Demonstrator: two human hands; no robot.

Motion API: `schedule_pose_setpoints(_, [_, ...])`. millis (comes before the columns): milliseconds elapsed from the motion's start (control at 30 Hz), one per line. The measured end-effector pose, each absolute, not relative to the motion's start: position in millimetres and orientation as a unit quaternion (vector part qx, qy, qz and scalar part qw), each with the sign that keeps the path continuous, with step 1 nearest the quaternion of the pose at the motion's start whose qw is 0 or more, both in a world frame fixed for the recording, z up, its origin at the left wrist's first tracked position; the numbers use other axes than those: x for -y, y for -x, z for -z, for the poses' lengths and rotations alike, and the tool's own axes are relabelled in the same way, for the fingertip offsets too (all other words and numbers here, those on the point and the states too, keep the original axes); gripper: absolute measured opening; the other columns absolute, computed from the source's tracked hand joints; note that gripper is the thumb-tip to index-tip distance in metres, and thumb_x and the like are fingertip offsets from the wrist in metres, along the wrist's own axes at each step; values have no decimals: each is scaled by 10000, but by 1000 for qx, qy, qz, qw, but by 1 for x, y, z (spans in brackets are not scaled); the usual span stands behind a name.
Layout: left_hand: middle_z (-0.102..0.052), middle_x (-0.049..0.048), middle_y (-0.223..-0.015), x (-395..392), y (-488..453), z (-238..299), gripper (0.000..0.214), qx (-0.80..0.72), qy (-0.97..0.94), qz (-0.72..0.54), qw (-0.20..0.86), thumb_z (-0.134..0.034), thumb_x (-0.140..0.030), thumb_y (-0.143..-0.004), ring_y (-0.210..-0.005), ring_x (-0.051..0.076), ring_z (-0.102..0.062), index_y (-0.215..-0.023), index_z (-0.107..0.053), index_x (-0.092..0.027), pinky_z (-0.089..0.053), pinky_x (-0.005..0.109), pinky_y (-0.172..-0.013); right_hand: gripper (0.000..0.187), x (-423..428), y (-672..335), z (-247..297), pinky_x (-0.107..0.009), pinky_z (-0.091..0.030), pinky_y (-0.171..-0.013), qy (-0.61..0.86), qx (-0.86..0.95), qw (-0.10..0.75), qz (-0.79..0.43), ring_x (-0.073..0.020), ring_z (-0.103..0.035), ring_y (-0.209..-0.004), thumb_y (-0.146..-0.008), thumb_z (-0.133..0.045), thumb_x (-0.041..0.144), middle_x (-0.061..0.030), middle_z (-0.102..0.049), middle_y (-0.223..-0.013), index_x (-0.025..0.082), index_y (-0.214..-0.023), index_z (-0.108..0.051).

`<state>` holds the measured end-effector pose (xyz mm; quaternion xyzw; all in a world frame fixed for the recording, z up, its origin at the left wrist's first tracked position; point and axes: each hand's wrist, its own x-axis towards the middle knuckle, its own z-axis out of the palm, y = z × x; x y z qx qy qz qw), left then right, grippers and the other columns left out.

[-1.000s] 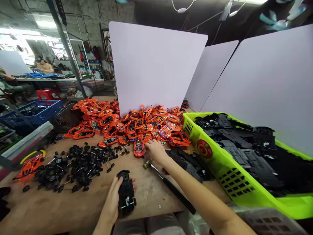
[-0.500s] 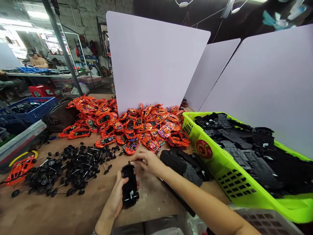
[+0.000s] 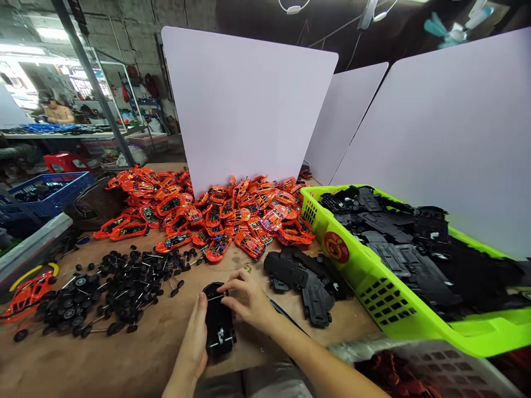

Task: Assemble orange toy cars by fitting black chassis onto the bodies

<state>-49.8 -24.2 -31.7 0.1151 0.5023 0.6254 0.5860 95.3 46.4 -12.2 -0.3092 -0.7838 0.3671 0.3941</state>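
My left hand point(image 3: 196, 331) is wrapped around the side of a black toy car chassis point(image 3: 218, 320), held low over the table with its inner side facing up. Across the chassis's near end runs a metal wheel axle. At its far end lies another wheel axle point(image 3: 214, 297), and the thumb and fingers of my right hand point(image 3: 243, 298) are closed on its right end. To the left spreads a pile of loose wheel axles point(image 3: 128, 282) with black wheels. Several more black chassis point(image 3: 296, 273) lie to the right of my right hand.
Orange toy car bodies point(image 3: 232, 215) are heaped along the back, against a white panel point(image 3: 249, 110). On the right stands a lime-green basket point(image 3: 352, 265) full of black chassis. One orange body point(image 3: 27, 296) lies far left. A person point(image 3: 58, 110) sits at a distant table.
My right hand has come down onto the chassis's far end, and an axle now lies across it there. My left hand still holds the chassis. The view has shifted slightly.
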Motion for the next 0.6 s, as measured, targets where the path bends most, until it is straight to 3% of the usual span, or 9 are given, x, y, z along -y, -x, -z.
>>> schedule_pose_setpoints(100, [-768,125,-1045,27,47,17,523,-512,-116,-597,607,-678,-520,-823,-1013,295,-720,-1195,-654,-153,-580,407,-879,124,-42,-97,19,-302,-477,-805,334,742,396,-426,-173,-609,-869,-866,-678,212,-27,-631,-910,202,-989,-699])
schedule_pose_setpoints(267, [-782,114,-900,28,50,9,496,-478,-71,-583,653,-644,-513,-850,-832,272,-757,-1183,-641,-147,-608,376,-734,159,-56,-92,22,-255,-494,-709,335,740,352,-464,-145,-619,-766,-870,-682,281,-14,-650,-897,185,-991,-647])
schedule_pose_setpoints(433, [-783,128,-905,28,65,6,488,-498,-33,-578,646,-621,-460,-878,-777,272,-762,-1260,-598,-158,-613,396,-702,245,-122,-79,8,-322,-440,-916,323,903,228,-165,-198,-555,-1062,-920,-549,114,-83,-597,-1156,193,-1144,-607])
schedule_pose_setpoints(500, [-781,138,-944,29,74,4,479,-495,-26,-587,640,-622,-422,-881,-798,281,-762,-1280,-588,-159,-614,411,-721,283,-149,-71,4,-376,-399,-963,316,922,191,-116,-230,-520,-1116,-901,-518,46,-104,-591,-1169,189,-1124,-618])
schedule_pose_setpoints(600, [-780,137,-975,33,86,4,440,-486,-22,-605,631,-611,-282,-883,-863,286,-760,-1303,-571,-159,-611,423,-772,182,-175,-63,1,-377,-389,-958,285,933,179,-130,-221,-545,-1054,-913,-545,86,-86,-627,-1068,196,-1004,-657])
